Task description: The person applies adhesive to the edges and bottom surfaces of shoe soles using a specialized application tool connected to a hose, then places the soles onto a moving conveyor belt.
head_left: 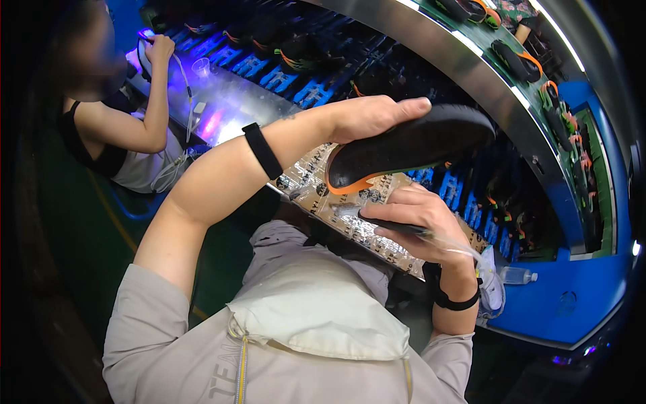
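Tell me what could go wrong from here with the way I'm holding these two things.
Your left hand grips the black-and-orange shoe piece near its upper edge, so it might tilt or slip if pushed from below. The brush-like tool in your right hand has a clear tube running across the wrist, which could snag or tug. The tool's pale tip is near the patterned sheet and might touch it.

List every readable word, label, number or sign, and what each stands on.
Wording withheld; locations only:
Beige top: large grey lettering, only partly visible.
Brown sheet: repeated dark lettering and round marks, partly lost in glare.
Blue panel: dark round mark, too blurred to read.
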The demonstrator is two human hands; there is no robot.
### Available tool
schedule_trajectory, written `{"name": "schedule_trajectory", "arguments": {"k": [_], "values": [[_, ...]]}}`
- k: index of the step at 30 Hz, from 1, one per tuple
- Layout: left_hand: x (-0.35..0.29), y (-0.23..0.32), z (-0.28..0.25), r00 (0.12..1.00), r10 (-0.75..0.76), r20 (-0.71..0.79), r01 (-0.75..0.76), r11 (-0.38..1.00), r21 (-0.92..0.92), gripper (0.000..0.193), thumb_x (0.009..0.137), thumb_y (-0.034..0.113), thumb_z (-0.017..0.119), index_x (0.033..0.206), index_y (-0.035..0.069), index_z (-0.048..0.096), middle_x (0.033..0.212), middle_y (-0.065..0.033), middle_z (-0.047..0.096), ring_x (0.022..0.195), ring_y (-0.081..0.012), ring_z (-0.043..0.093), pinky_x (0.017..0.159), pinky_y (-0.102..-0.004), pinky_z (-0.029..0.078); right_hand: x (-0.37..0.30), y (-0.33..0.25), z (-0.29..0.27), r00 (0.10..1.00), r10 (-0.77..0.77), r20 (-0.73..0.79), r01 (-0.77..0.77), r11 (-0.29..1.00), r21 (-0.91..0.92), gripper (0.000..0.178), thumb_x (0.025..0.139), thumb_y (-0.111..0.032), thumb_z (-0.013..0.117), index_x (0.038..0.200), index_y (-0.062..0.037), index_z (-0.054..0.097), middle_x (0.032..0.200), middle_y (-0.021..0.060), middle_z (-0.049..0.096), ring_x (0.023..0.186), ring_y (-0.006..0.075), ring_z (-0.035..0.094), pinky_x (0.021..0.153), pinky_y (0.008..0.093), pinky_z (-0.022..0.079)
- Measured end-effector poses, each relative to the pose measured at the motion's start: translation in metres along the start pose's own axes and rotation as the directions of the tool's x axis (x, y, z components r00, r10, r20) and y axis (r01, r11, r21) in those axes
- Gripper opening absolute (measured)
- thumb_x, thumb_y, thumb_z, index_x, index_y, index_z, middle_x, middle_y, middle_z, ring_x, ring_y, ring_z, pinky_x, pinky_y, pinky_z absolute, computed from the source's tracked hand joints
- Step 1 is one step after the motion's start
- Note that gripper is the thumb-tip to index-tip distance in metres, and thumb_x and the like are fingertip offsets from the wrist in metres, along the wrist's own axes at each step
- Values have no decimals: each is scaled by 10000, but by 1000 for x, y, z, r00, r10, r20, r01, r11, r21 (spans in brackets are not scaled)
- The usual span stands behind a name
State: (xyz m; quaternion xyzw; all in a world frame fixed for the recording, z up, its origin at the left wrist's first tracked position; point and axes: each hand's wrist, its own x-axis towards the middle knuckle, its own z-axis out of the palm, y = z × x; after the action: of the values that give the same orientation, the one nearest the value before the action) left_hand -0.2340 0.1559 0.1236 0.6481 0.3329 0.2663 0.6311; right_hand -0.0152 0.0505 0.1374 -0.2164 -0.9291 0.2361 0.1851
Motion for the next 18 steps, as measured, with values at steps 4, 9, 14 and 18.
{"name": "schedule_trajectory", "arguments": {"k": [4,9,14,18], "values": [[8,14,1,997,-41,64,27,980,198,860,1076,770,438,1191,7,817,1085,-128,790,1008,-198,716,934,-368,565,10,-3,7,988,70,-140,-94,981,-168,385,802,-48,871,1179,-75,797,863,82,655,813,296,648,820,426,515],[25,10,9,996,-73,54,41,890,454,954,1010,861,444,1156,2,834,1071,-189,794,1011,-290,723,961,-433,547,11,-3,3,1000,3,-25,-6,990,-138,377,812,-48,862,1181,-73,787,874,85,653,834,288,650,795,423,512],[29,13,10,990,-109,84,54,871,488,926,1015,849,456,1174,20,835,1120,-203,795,1053,-310,726,990,-431,542,15,10,16,999,8,-49,-20,969,-247,362,827,-75,861,1181,-82,791,883,79,655,834,290,641,801,431,500],[18,0,-7,996,-83,15,70,917,394,923,1038,825,445,1151,-6,830,1112,-196,791,1022,-268,728,954,-428,553,12,3,6,998,-56,-15,55,996,-70,365,839,-63,841,1199,-87,786,854,63,622,822,269,638,782,415,486]]}}
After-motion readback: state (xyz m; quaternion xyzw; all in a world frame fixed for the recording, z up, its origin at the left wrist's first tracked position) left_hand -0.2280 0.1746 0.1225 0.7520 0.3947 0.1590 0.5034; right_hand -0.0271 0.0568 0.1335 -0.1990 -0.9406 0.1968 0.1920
